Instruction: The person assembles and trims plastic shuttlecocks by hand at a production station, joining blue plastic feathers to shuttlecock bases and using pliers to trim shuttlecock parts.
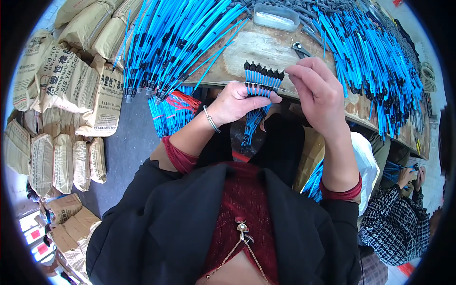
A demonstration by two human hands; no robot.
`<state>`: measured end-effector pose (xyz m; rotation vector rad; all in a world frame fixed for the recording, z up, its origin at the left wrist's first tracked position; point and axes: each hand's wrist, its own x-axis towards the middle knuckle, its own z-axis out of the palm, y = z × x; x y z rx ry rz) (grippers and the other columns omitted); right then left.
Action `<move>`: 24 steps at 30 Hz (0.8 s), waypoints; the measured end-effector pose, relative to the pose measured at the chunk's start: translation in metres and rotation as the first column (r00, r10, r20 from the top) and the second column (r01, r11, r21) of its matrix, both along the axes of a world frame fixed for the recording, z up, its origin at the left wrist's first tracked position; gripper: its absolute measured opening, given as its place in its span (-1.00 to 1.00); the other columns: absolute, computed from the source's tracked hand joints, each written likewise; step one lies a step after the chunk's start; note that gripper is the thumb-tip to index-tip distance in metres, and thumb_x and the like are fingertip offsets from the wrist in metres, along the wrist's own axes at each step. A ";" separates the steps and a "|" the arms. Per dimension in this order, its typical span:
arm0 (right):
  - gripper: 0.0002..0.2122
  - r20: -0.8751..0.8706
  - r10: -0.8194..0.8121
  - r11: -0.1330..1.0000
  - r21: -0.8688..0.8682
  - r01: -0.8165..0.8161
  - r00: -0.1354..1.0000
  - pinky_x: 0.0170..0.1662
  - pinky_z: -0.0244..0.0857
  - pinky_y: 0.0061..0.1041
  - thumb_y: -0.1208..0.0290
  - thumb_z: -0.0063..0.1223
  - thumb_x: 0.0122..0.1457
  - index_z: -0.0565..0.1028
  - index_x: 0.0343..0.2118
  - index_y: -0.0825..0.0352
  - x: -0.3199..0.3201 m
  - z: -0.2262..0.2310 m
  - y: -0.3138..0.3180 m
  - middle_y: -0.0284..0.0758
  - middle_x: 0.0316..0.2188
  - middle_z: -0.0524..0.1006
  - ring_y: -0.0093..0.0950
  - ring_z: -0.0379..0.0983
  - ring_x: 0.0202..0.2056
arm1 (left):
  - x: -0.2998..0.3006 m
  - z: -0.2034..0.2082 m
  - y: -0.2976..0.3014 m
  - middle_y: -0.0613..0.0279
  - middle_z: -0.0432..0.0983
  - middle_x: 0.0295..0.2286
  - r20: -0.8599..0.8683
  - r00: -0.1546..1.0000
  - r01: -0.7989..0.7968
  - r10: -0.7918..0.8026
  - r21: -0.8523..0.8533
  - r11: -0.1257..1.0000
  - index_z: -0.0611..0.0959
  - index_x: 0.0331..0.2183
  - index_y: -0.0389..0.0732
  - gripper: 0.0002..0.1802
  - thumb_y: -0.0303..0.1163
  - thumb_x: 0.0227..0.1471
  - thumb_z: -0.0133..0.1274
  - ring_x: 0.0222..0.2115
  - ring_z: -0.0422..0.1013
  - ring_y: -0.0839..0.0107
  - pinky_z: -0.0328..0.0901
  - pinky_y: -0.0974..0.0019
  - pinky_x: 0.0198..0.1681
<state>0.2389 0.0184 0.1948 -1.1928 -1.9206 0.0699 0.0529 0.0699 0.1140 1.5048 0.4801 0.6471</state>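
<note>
- Black jacket point(161, 237) cloth is seen closest, with a dark red top point(242, 194) worn under it.
- At the far left, brown paper bags point(64, 156) are piled up.
- Next, a big bunch of blue sticks point(166, 42) is spread on the wooden table point(242, 52), with its ends poked over the edge.
- A silver bangle point(211, 119) is worn above the left hand point(232, 105).
- A small row of blue sticks point(263, 80) is gripped by that hand, with the thumb laid across the front. Black tips are seen standing above the thumb, and the low ends are hung below it.
- Behind the row, a clear box point(275, 20) and a black hand tool point(301, 49) are set on the table.
- The right hand point(323, 95) is held up just beside the row's right end. Its fingers are bent, with the tips near each other; whether anything is pinched cannot be told.
- At the far right, more blue sticks point(380, 71) are heaped, and another person's hands point(411, 176) are seen.
</note>
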 end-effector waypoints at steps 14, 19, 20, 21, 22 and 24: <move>-0.83 -0.152 -0.073 0.987 -0.154 0.049 0.986 -0.33 0.28 -0.51 0.65 0.00 -0.02 0.47 -0.31 0.40 0.002 -0.006 -0.005 -0.24 -0.44 0.43 -0.33 0.41 -0.40 | 0.017 -0.002 -0.002 0.31 0.55 -0.35 0.110 0.993 -0.018 0.033 -0.136 0.991 0.61 -0.28 -0.25 -0.82 -0.49 0.00 0.01 -0.31 0.42 0.59 0.31 0.46 -0.22; -0.79 -0.203 -0.036 0.988 -0.153 0.004 0.979 -0.30 0.28 -0.50 0.66 0.04 -0.07 0.47 -0.30 0.40 -0.001 -0.004 -0.006 -0.24 -0.39 0.43 -0.33 0.40 -0.36 | 0.018 -0.002 -0.003 0.31 0.55 -0.36 0.078 0.996 -0.051 0.052 -0.019 0.999 0.61 -0.28 -0.25 -0.81 -0.49 0.00 0.02 -0.33 0.42 0.60 0.32 0.47 -0.25; -0.78 -0.161 -0.033 0.993 -0.117 0.014 0.986 -0.29 0.28 -0.49 0.67 0.06 -0.09 0.47 -0.30 0.40 -0.003 -0.003 -0.005 -0.24 -0.38 0.42 -0.33 0.40 -0.35 | 0.017 -0.001 -0.004 0.31 0.55 -0.36 0.046 0.997 -0.066 0.065 0.023 0.998 0.61 -0.28 -0.24 -0.81 -0.49 0.00 0.02 -0.33 0.42 0.60 0.32 0.48 -0.26; -0.77 -0.118 -0.031 0.997 -0.080 0.022 0.993 -0.29 0.28 -0.49 0.67 0.07 -0.11 0.47 -0.30 0.40 -0.005 -0.002 -0.005 -0.23 -0.37 0.42 -0.33 0.39 -0.33 | 0.017 -0.001 -0.004 0.31 0.55 -0.36 0.015 0.997 -0.079 0.078 0.065 0.995 0.61 -0.28 -0.24 -0.81 -0.49 -0.01 0.02 -0.34 0.42 0.60 0.33 0.48 -0.26; -0.75 -0.075 -0.031 0.999 -0.043 0.028 0.997 -0.28 0.28 -0.49 0.68 0.09 -0.13 0.47 -0.30 0.40 -0.006 -0.002 -0.005 -0.23 -0.35 0.41 -0.33 0.39 -0.32 | 0.017 -0.002 -0.004 0.31 0.55 -0.36 0.013 0.997 -0.078 0.078 0.064 0.995 0.61 -0.28 -0.24 -0.81 -0.49 -0.01 0.02 -0.34 0.42 0.60 0.33 0.48 -0.26; -0.74 -0.059 -0.017 0.998 -0.054 0.013 0.998 -0.28 0.28 -0.48 0.68 0.09 -0.15 0.47 -0.30 0.40 -0.004 -0.002 -0.004 -0.23 -0.35 0.40 -0.33 0.38 -0.32 | 0.017 -0.003 -0.004 0.33 0.55 -0.37 0.052 0.997 -0.064 0.064 0.011 0.998 0.61 -0.28 -0.23 -0.81 -0.48 -0.01 0.04 -0.35 0.42 0.61 0.32 0.49 -0.27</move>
